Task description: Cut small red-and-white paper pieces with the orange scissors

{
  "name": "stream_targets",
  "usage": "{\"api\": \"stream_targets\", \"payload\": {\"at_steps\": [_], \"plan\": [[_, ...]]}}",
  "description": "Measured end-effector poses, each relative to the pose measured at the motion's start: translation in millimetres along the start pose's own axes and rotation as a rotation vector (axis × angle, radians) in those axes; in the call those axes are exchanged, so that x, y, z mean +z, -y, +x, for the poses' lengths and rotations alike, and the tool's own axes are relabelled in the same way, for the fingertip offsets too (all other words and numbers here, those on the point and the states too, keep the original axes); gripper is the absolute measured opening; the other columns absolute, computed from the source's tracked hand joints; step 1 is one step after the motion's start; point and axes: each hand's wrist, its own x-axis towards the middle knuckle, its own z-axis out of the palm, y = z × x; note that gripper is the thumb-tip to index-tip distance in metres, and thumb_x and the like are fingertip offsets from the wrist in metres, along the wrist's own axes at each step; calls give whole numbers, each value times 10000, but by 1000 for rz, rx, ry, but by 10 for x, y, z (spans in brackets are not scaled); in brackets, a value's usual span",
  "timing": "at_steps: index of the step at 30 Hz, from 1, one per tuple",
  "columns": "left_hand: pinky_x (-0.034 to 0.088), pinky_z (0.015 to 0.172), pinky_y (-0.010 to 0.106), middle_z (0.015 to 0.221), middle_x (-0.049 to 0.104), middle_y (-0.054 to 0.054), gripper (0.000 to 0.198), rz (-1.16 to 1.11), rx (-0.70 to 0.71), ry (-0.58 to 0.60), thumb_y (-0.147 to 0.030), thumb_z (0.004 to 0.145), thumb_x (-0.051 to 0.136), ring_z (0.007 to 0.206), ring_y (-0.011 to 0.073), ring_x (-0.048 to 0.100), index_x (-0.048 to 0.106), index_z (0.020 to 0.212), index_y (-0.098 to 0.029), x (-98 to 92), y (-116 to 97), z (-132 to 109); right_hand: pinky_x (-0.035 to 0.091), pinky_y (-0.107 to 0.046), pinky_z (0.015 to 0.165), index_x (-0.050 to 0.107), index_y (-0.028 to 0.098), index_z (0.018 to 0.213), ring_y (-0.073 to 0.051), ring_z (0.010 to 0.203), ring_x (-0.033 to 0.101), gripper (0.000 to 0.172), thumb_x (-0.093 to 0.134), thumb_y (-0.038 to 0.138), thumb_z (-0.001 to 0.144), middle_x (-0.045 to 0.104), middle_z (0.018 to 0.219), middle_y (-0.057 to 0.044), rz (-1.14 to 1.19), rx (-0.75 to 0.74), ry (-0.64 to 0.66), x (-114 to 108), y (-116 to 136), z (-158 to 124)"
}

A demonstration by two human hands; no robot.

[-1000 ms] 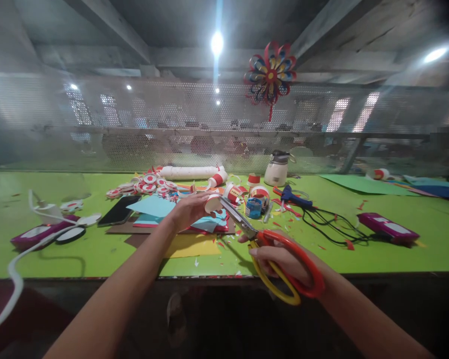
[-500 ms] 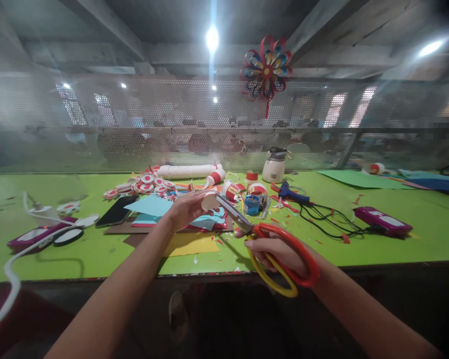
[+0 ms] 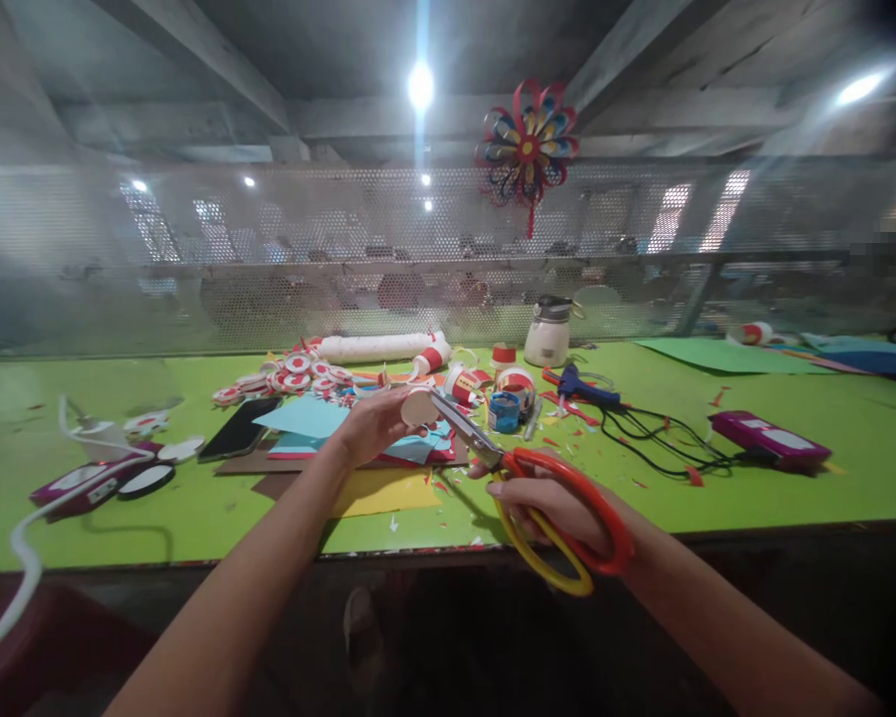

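Pinched in the fingers of my left hand is a small pale paper cup piece, its round face towards me. My right hand grips a pair of scissors with one red and one yellow handle loop. The blades point up and left, and their tips meet the edge of the pale piece. Whether the blades are closed on it I cannot tell. Under my left hand lie light blue paper sheets and a yellow sheet.
Red-and-white discs are heaped behind a black phone. Cut paper cups, a blue jar, a glue gun with black cable and a white bottle stand beyond. Purple power strips lie at both sides.
The view has shifted slightly, so the table's things sit a little further right. My hands, the scissors and the pale piece keep nearly the same pose.
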Motion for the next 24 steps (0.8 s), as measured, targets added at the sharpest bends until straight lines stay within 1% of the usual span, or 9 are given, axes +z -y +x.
{"api": "stream_targets", "payload": {"at_steps": [3,8,12,24], "plan": [[456,659,307,872,663,122,327,23,2,-19,-295,782,545,776,234,622,605,1034,-94,1,7,-2,284,-207,390,439,167,435,-66,369,364,368,485,244,792,407,399,59,-17,3,17,14,62,-25],[442,648,306,869,664,120,320,19,-28,5,-314,816,496,774,243,612,601,1022,-93,44,-22,-21,301,-208,406,430,171,440,-71,381,366,363,464,228,796,415,396,55,-13,8,24,30,126,-38],[444,633,305,858,660,125,292,7,-21,-11,-300,816,488,780,244,613,601,991,-95,60,-24,-19,292,-209,397,435,174,469,-69,373,361,330,469,242,791,410,404,59,-15,17,23,23,93,-4],[454,610,307,798,654,145,303,10,-22,-28,-316,804,505,681,217,610,596,954,-69,85,-39,-28,327,-189,384,439,167,453,-62,370,390,357,468,273,793,428,405,52,-51,21,22,5,27,52]]}}
